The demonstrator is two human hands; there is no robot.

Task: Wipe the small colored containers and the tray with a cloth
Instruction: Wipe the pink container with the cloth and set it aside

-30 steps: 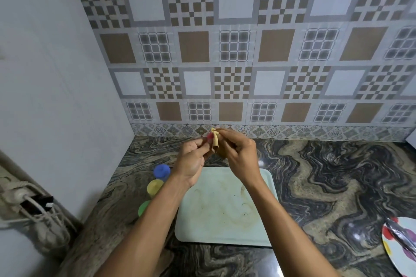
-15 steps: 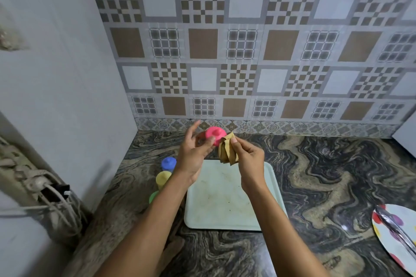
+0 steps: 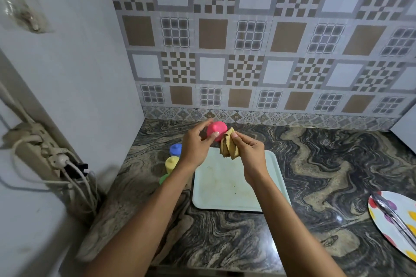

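Centre frame: left hand (image 3: 194,148) fingertip-grips pink container (image 3: 217,132); right hand (image 3: 249,153) pinches bunched tan cloth (image 3: 228,147) touching it. Risk: wipe pressure knocks container onto tray (image 3: 225,191).

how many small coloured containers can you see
4. The pink plastic container is in the left hand; the blue container, yellow container and green container stand on the marbled counter left of the pale tray. The forearm half-hides the green, maybe others.
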